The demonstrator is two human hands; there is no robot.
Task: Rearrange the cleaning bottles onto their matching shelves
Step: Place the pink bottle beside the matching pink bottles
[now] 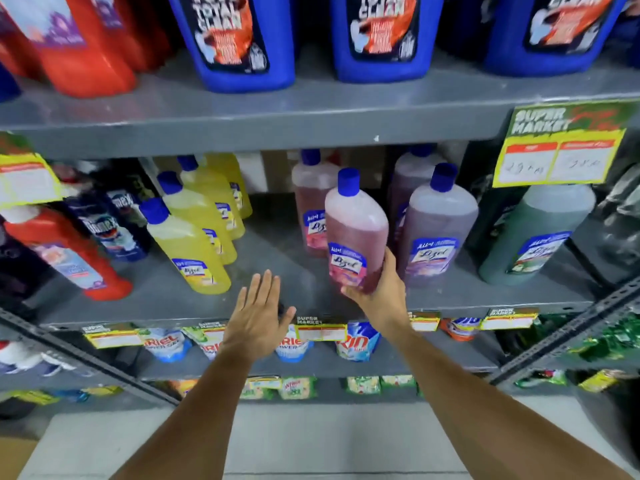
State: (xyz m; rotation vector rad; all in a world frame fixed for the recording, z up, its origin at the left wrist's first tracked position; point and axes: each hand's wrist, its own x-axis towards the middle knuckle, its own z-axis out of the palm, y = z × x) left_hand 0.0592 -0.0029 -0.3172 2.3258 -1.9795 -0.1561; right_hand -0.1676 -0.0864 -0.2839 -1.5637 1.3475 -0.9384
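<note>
My right hand [375, 289] grips the base of a pink bottle [355, 226] with a blue cap, held upright just over the front of the grey middle shelf [298, 271]. Behind it stands another pink bottle [308, 206]. To its right are two purple bottles [438, 223] and a green bottle [540, 233]. A row of yellow bottles [194, 233] stands to the left. My left hand [258, 313] is spread flat with fingers apart, holding nothing, over the shelf's front edge between the yellow and pink bottles.
Red and dark bottles [69, 247] crowd the shelf's left end. The upper shelf carries large blue jugs [239, 39] and red bottles [83, 46]. A yellow price tag [557, 150] hangs at the right. Detergent pouches [356, 341] fill the shelf below.
</note>
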